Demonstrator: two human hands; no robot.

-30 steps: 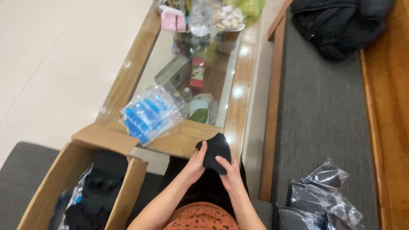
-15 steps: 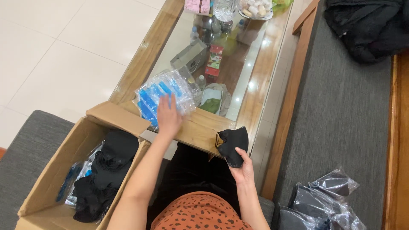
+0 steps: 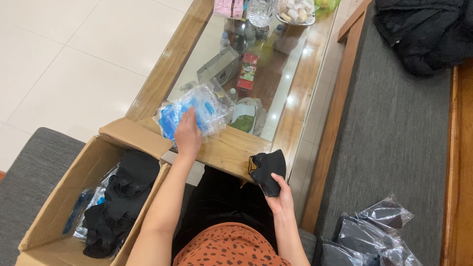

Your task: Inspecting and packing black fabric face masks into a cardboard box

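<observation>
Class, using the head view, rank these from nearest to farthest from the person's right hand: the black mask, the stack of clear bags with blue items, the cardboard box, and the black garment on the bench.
From the right hand:
1. Black mask, held in that hand.
2. Stack of clear bags, to the left on the table's near end, under the left hand.
3. Cardboard box, lower left on the floor.
4. Black garment, far top right on the bench.

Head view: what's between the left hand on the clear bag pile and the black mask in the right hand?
Only bare wooden table edge between the left hand on the clear bags and the black mask, seen in the head view.
</observation>
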